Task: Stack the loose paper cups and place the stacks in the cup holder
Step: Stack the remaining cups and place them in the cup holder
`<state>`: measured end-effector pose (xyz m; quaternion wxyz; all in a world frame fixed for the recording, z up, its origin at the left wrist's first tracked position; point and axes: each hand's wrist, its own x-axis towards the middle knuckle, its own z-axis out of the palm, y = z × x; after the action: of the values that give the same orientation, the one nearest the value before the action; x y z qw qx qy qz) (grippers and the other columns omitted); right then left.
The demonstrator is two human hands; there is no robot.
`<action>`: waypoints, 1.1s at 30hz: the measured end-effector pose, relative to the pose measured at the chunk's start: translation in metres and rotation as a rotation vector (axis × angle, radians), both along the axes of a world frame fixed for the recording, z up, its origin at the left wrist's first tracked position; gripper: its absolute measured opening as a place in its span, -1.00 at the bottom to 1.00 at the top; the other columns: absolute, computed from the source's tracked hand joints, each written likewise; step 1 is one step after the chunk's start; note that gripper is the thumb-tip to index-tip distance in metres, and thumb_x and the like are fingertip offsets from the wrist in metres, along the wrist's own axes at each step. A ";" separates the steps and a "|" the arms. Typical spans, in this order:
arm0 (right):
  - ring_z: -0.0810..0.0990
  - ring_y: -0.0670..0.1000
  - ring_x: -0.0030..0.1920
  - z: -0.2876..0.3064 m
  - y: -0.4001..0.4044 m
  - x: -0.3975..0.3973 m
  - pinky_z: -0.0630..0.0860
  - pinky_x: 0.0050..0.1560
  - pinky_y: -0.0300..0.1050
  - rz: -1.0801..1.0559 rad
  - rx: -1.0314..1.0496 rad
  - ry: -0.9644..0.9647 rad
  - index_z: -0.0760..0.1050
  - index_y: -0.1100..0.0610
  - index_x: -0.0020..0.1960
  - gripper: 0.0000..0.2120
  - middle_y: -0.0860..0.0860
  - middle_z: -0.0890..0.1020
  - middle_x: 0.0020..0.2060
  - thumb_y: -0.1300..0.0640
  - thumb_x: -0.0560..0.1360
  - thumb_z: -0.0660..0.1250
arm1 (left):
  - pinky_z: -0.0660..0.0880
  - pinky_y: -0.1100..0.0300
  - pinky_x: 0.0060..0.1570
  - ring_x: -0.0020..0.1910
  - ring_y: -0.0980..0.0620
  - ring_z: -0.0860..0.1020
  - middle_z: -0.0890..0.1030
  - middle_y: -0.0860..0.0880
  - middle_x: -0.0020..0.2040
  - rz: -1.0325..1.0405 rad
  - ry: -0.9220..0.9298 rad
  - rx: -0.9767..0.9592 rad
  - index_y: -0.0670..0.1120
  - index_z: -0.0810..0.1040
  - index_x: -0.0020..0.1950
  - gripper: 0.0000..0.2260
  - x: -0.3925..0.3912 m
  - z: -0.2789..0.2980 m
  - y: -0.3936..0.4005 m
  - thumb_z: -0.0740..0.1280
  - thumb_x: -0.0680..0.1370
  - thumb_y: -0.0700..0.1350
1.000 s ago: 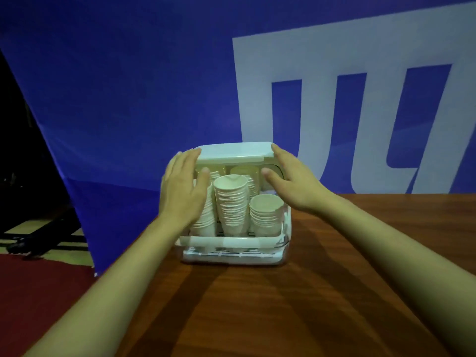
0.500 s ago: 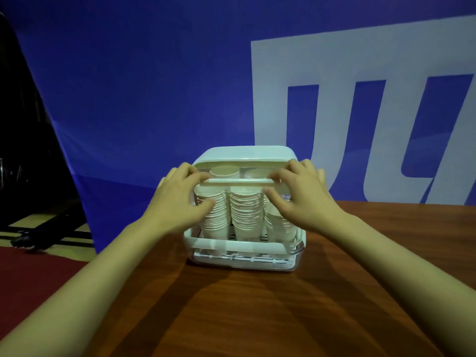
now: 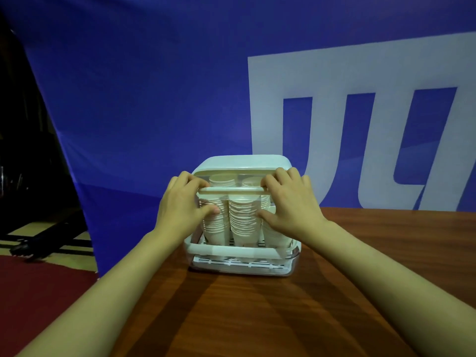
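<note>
Both hands — left hand (image 3: 184, 202), right hand (image 3: 289, 202) — are gripping the white plastic cup holder's front lid bar (image 3: 233, 191) at frame centre, fingers curled over it — stacked cream paper cups (image 3: 242, 217) inside.

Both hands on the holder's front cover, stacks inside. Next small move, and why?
Probably draw the cover's bar further down toward the bottom rail. Left hand and right hand each grip an end of it, the cup stacks stand inside the cup holder, and the front is only part covered.
</note>
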<state>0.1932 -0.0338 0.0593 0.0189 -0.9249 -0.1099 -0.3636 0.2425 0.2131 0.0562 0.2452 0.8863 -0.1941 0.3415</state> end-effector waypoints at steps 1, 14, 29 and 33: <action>0.41 0.09 0.06 -0.002 0.002 -0.001 0.42 0.00 0.06 -0.001 0.002 -0.018 0.49 0.05 0.12 -0.48 -0.01 0.49 0.03 -0.27 0.36 0.51 | 0.40 0.14 -0.02 0.13 0.04 0.40 0.44 0.12 0.07 0.004 -0.007 -0.005 -0.05 0.64 0.23 -0.49 0.000 -0.002 0.000 0.66 0.36 0.07; 0.45 0.14 -0.07 -0.016 0.014 0.009 0.37 -0.19 0.03 -0.032 0.104 -0.187 0.44 0.10 -0.08 -0.67 0.01 0.50 -0.12 0.01 0.28 0.48 | 0.45 0.10 0.13 0.15 0.04 0.39 0.47 0.05 0.20 -0.066 -0.078 0.056 -0.03 0.57 0.41 -0.45 -0.005 -0.025 0.013 0.60 0.46 0.04; 0.42 0.11 -0.09 -0.030 0.016 -0.004 0.41 -0.13 0.06 0.067 -0.021 -0.255 0.45 0.11 -0.01 -0.60 0.05 0.50 -0.07 -0.19 0.40 0.39 | 0.44 0.16 -0.19 -0.09 0.01 0.46 0.52 0.02 0.00 -0.047 -0.296 0.206 -0.09 0.57 0.09 -0.51 -0.001 -0.031 0.018 0.56 0.37 0.22; 0.44 0.12 -0.05 -0.031 0.009 -0.005 0.42 -0.14 0.06 0.040 -0.080 -0.220 0.48 0.08 0.06 -0.57 0.05 0.52 0.00 -0.16 0.36 0.48 | 0.54 0.06 -0.15 -0.02 -0.06 0.50 0.53 -0.05 0.09 -0.045 -0.326 0.221 -0.11 0.57 0.23 -0.44 -0.003 -0.039 0.022 0.66 0.36 0.07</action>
<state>0.1882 -0.0245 0.0279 -0.0228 -0.8771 -0.1441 -0.4576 0.2392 0.2350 0.0172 0.1193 0.8362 -0.2872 0.4518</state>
